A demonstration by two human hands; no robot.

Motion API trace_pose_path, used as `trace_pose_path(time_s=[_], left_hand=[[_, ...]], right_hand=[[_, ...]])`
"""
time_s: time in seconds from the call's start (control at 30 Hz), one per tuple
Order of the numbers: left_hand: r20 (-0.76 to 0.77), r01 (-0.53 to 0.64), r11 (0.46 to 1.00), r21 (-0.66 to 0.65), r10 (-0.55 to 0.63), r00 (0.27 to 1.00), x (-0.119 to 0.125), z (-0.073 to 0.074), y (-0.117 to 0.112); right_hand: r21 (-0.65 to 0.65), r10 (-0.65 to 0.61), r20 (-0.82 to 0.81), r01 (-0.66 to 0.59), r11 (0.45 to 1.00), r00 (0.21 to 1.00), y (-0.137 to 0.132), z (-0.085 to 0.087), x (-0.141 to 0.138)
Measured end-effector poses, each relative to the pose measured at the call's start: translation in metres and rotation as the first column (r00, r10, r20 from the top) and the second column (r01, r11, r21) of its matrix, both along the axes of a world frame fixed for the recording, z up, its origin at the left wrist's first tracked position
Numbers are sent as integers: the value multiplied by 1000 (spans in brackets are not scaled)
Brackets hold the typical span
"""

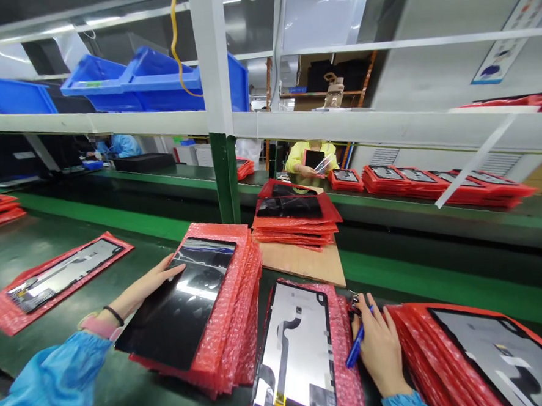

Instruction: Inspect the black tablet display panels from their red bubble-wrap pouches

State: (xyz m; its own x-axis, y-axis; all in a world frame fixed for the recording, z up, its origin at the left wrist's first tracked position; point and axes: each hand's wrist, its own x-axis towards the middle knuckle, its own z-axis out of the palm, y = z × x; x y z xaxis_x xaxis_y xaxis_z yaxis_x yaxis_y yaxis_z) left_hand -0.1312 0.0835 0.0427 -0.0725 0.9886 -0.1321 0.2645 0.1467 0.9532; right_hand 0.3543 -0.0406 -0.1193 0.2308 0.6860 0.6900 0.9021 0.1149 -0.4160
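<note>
At the near edge of the tabletop (103, 385), a silver-backed panel (306, 335) lies on red bubble wrap; just right of it, the right hand (378, 343) is curled, a blue pen (357, 345) held among its fingers, beside a red-wrapped stack (427, 353); left of the silver-backed panel, the left hand (159, 280) pinches the left edge of a black panel (181, 315), thumb on the glass, over a bubble-wrap pile (241, 315); beyond, red packets (295, 229) sit on a wooden board (306, 265); farther off, a person in yellow (312, 157) holds a dark panel (314, 159).
</note>
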Motion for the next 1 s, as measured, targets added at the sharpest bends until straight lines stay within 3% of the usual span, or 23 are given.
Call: trace_pose_path(time_s=[0.2,0.37,0.47,0.57,0.63,0.67,0.73,0.77,0.83,0.9,1.0], left_hand=[[168,90,970,-226,-53,984,13,9,-6],[206,174,947,-270,-120,971,23,17,-9],[154,168,956,-240,-133,979,25,16,-6],[31,54,990,-130,-50,998,23,16,-2],[-90,-39,998,45,43,995,26,18,-11],[-137,-58,985,165,81,987,30,19,-21],[-207,-21,894,447,126,970,46,18,-53],[-156,45,881,471,33,987,58,14,-73],[-10,227,923,311,-236,972,84,-3,-113],[121,486,870,86,-493,861,111,-31,-145],[226,547,837,32,-539,811,139,-79,-164]], right_hand=[[-37,20,-86,-24,999,996,2,1,-6],[-1,43,-304,-45,999,952,-6,18,-14],[-36,60,-500,-90,995,864,-20,34,-29],[-122,102,-698,-257,959,709,-39,46,-55],[-154,105,-797,-368,917,594,-50,49,-75],[-167,97,-841,-426,889,533,-55,49,-85],[-193,70,-867,-461,866,493,-63,47,-102],[-209,58,-864,-460,863,501,-66,45,-108],[-247,36,-831,-426,870,555,-70,40,-116],[-283,16,-784,-380,880,621,-72,35,-120],[-317,7,-706,-324,891,709,-70,29,-120]])
